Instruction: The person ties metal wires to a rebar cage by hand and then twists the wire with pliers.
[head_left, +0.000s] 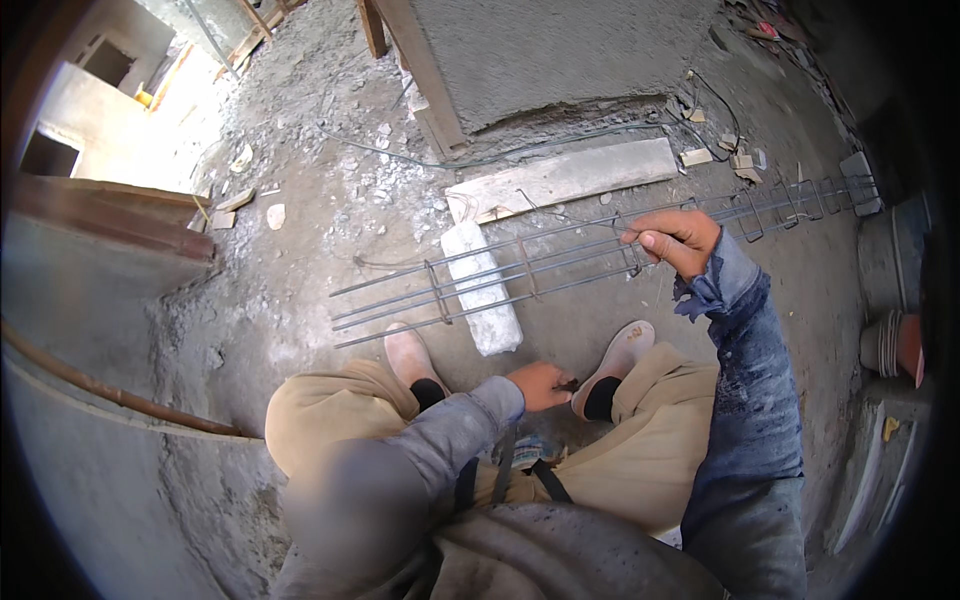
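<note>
A long cage of steel reinforcing bars (487, 272) with bent wire stirrups (435, 292) lies across the floor before me. Near its left end it rests on a whitish block (484, 296). My right hand (675, 238) is over the cage beside a stirrup, thumb and fingers pinching a thin tie wire (541, 206). Between my knees, on my side of the cage, my left hand (541, 386) is closed around a small dark object (568, 385), mostly hidden by the fingers. More thin wire (390, 264) sticks out near the cage's left end.
Beyond the cage lie a wooden board (570, 176), a dark cable (480, 161) and wood scraps (696, 157). A rough plastered wall (555, 60) stands behind. Rubble (382, 165) covers the floor to the left. Buckets (889, 345) stand at the right. A pale block (861, 184) is at the cage's far end.
</note>
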